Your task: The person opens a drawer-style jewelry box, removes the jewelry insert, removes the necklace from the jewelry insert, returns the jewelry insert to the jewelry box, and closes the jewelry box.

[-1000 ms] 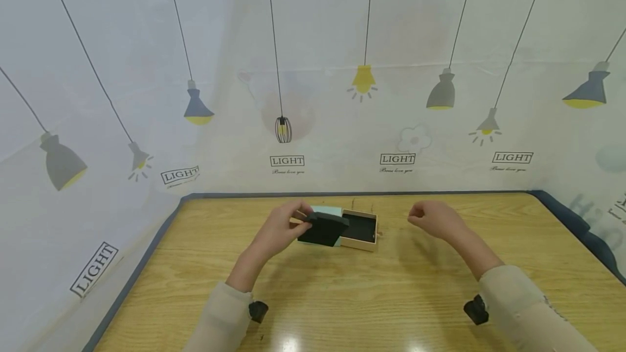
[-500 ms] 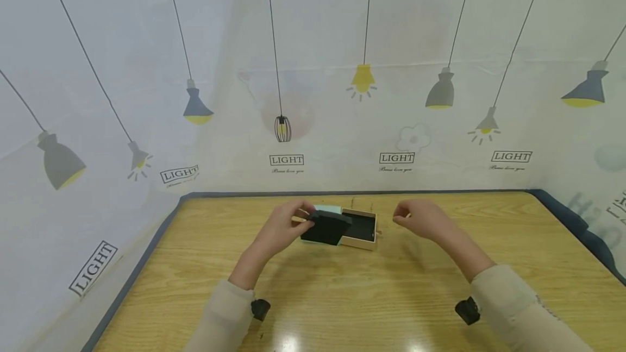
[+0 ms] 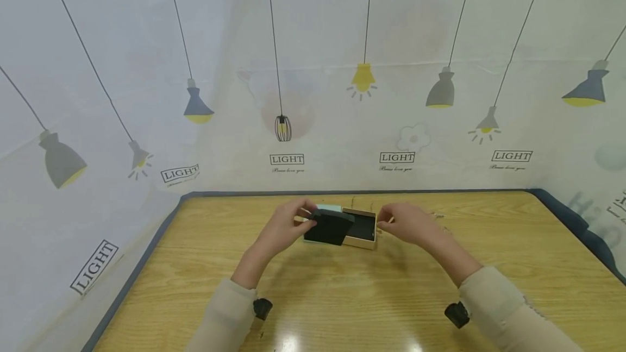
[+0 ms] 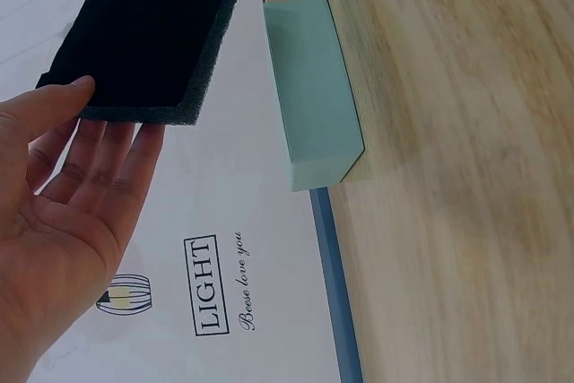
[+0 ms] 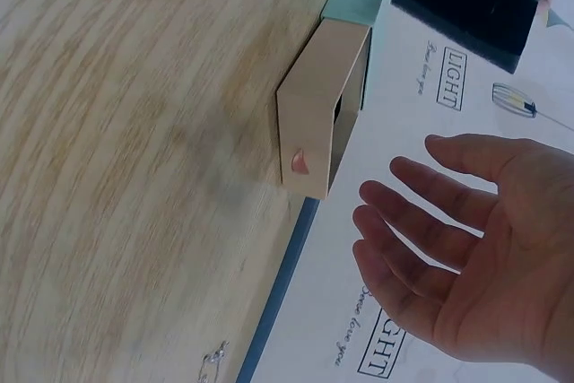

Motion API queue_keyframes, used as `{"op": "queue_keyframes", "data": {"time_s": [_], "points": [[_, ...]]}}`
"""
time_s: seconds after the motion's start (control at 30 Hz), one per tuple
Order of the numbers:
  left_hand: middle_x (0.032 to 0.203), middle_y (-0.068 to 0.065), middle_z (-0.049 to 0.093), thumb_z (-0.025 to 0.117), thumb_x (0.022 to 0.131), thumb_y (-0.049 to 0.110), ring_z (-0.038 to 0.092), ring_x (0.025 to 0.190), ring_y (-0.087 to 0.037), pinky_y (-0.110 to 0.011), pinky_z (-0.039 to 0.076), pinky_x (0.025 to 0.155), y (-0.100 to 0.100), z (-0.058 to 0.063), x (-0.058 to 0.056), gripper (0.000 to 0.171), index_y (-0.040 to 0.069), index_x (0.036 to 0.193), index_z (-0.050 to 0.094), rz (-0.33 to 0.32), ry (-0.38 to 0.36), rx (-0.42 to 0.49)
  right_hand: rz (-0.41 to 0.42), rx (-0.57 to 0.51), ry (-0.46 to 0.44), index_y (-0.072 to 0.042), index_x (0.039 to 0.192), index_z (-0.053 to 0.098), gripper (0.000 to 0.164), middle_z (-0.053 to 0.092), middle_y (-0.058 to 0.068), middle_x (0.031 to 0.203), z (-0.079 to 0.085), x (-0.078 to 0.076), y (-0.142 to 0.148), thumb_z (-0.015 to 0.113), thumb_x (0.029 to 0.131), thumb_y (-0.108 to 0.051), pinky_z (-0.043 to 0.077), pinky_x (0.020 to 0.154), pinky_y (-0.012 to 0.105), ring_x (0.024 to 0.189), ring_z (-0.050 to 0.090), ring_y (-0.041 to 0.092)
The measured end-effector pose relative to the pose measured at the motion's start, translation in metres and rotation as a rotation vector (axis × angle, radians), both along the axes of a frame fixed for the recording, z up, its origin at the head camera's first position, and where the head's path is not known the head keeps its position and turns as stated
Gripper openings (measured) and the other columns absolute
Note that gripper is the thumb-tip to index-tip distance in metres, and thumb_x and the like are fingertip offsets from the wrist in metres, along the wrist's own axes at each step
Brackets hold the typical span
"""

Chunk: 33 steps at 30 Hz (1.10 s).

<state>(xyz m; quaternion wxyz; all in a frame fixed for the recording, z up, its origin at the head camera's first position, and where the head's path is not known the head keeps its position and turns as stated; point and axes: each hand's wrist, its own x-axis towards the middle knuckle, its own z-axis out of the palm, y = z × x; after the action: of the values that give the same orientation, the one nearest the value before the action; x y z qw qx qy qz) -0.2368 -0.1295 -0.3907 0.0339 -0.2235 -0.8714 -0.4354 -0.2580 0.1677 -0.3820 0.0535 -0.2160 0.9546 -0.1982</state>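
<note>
My left hand (image 3: 281, 228) pinches a square black foam pad (image 4: 152, 42) between thumb and fingers, holding it tilted above the table. Behind the pad lies a sliding gift box: a mint-green sleeve (image 4: 314, 87) with a tan drawer (image 5: 309, 105) pulled out to the right. Black lining (image 3: 364, 227) shows inside the drawer, and a small pink ribbon tab (image 5: 300, 162) sits on its end. Part of the sleeve is hidden by the pad in the head view. Just right of the drawer's end is my right hand (image 3: 408, 224), its fingers loosely bent with nothing in them.
A thin silvery chain (image 5: 213, 362) lies on the wooden table (image 3: 342, 297), partly behind the right hand in the head view. A pale cloth wall (image 3: 327, 124) printed with lamps rises at the table's back edge.
My right hand has moved left, from well away to close by the drawer's end, uncovering the chain behind it. The left hand with the foam pad has shifted only slightly right.
</note>
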Motion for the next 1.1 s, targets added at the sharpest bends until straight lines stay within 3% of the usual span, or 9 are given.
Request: {"op": "queue_keyframes", "data": {"time_s": [0.27, 0.5, 0.77, 1.1], "points": [[0.113, -0.011, 0.067, 0.068, 0.092, 0.002, 0.07, 0.102, -0.026, -0.032, 0.063, 0.081, 0.001, -0.004, -0.002, 0.022, 0.007, 0.113, 0.063, 0.009, 0.027, -0.005, 0.039, -0.028, -0.034, -0.01, 0.105, 0.071, 0.014, 0.073, 0.005, 0.103, 0.004, 0.005, -0.012, 0.065, 0.096, -0.019, 0.059, 0.076, 0.037, 0.094, 0.068, 0.022], [0.114, -0.009, 0.067, 0.068, 0.092, 0.003, 0.069, 0.104, -0.025, -0.03, 0.062, 0.082, 0.002, -0.002, 0.0, 0.023, 0.01, 0.113, 0.063, 0.006, -0.008, 0.009, 0.06, -0.072, -0.04, -0.009, 0.108, 0.07, 0.017, 0.073, 0.006, 0.107, 0.003, 0.007, -0.018, 0.069, 0.093, -0.016, 0.06, 0.079, 0.037, 0.1, 0.069, 0.024], [0.114, -0.009, 0.067, 0.068, 0.093, 0.003, 0.069, 0.105, -0.025, -0.029, 0.062, 0.083, 0.004, -0.001, 0.001, 0.022, 0.009, 0.113, 0.063, 0.007, -0.022, 0.012, 0.096, -0.168, -0.095, -0.007, 0.122, 0.064, 0.032, 0.07, 0.007, 0.109, 0.005, 0.012, -0.023, 0.072, 0.091, -0.011, 0.059, 0.085, 0.038, 0.103, 0.067, 0.024], [0.113, -0.009, 0.067, 0.068, 0.092, 0.002, 0.069, 0.104, -0.025, -0.028, 0.062, 0.082, 0.004, -0.002, 0.0, 0.021, 0.01, 0.111, 0.063, 0.011, -0.03, 0.023, 0.163, -0.242, -0.121, -0.005, 0.132, 0.054, 0.046, 0.067, 0.013, 0.12, 0.003, 0.016, -0.024, 0.073, 0.091, -0.016, 0.058, 0.091, 0.041, 0.111, 0.064, 0.031]]}}
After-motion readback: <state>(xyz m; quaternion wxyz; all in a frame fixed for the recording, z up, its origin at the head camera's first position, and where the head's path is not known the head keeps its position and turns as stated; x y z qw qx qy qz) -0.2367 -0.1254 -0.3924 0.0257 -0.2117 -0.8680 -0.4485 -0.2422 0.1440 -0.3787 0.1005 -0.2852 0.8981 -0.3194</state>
